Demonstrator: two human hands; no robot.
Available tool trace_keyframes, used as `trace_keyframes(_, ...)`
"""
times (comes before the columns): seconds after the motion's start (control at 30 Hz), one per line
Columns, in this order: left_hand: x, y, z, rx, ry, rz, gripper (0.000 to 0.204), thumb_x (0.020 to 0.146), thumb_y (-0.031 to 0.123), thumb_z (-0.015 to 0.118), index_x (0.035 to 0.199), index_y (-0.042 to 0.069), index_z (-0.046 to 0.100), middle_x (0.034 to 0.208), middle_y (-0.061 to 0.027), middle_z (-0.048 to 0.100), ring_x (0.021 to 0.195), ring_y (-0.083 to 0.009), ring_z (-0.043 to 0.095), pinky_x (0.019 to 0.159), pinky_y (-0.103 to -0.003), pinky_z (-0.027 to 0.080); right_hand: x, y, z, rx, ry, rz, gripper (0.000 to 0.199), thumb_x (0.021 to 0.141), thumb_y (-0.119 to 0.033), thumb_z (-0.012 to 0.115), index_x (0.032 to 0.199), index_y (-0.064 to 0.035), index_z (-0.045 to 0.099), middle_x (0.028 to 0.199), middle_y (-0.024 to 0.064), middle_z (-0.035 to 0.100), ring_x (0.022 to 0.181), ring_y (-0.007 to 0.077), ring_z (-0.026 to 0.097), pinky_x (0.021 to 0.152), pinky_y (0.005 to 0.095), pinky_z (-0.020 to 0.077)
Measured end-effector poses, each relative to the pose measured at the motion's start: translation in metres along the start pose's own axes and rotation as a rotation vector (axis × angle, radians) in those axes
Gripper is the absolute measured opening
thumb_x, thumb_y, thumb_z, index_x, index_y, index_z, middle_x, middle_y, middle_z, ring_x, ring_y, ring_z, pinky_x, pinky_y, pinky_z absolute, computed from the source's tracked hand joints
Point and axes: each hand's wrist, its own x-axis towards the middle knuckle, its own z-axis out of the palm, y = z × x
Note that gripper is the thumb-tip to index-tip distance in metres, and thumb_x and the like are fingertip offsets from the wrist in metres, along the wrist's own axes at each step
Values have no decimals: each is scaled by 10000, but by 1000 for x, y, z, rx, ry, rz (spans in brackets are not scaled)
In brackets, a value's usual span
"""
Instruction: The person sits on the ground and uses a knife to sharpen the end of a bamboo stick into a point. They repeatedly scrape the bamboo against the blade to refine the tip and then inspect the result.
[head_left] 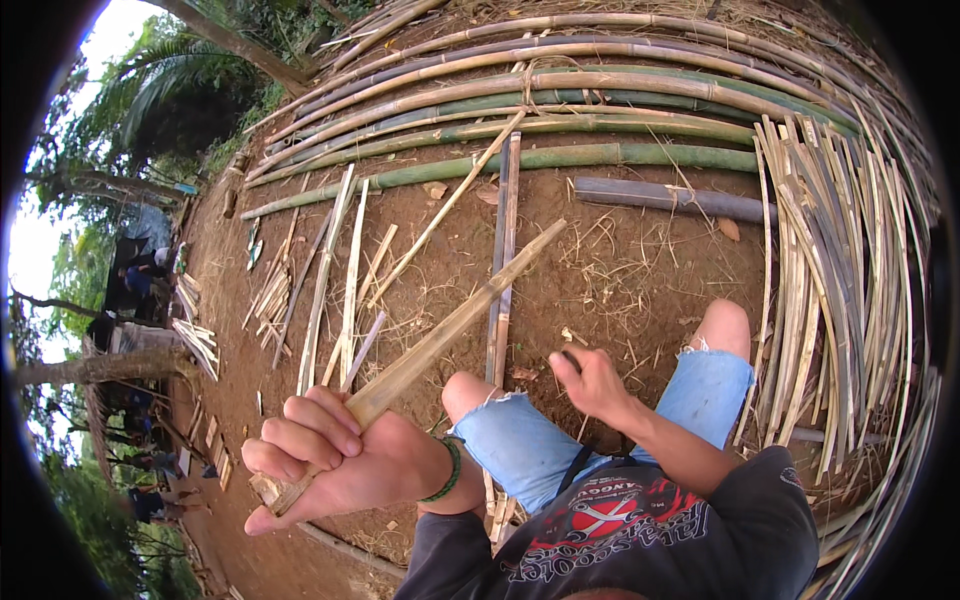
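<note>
At the far left we see trees and a few people by a dark shelter, well apart from us. Nearer in, short split bamboo pieces lie scattered on the brown dirt ground. Our left hand is closed in a full fist around the thick end of a bamboo strip, which slants up and to the right over the ground, its far tip above the dirt. A green bracelet circles that wrist. Beyond, long bamboo poles lie side by side across the top. Our knees in cut-off denim shorts show below. Our right hand hangs over the ground between the knees, fingers curled around a small dark thing we cannot make out. At the right, a fan of thin bamboo slats curves along the edge.
</note>
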Motion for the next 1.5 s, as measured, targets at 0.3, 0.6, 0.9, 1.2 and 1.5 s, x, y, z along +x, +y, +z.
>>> trace_keyframes(0.3,-3,2,0,26,26,17,640,924,744,290,678,155,328,484,32,259,395,-67,222,368,-214,166,-17,-63,-7,-25,-166,-210,446,946,-411,573,812,13,599,552,197,558,537,386,617,517,444,451)
trace_keyframes(0.6,-4,2,8,84,113,28,637,928,739,288,682,153,329,483,34,251,396,-67,216,369,-214,161,11,11,-9,-138,34,67,491,950,-427,556,789,35,602,567,225,553,606,419,614,567,489,453)
trace_keyframes(0.9,-6,-1,12,49,87,16,638,934,735,268,683,153,336,483,34,253,395,-68,222,370,-212,167,30,79,-23,-182,94,102,540,954,-475,522,836,36,650,592,243,581,587,399,632,545,464,465)
trace_keyframes(1.2,-5,0,3,57,63,25,651,922,753,260,690,150,337,496,34,253,404,-71,217,370,-215,161,10,-5,-11,-116,-70,-190,478,947,-444,558,761,-3,573,522,173,552,500,371,591,509,454,441)
trace_keyframes(1.5,-11,-2,8,50,74,55,634,942,728,267,692,148,334,501,31,261,405,-73,216,373,-221,156,36,78,-29,-226,58,150,521,950,-459,543,767,24,612,575,214,560,546,365,589,546,465,436)
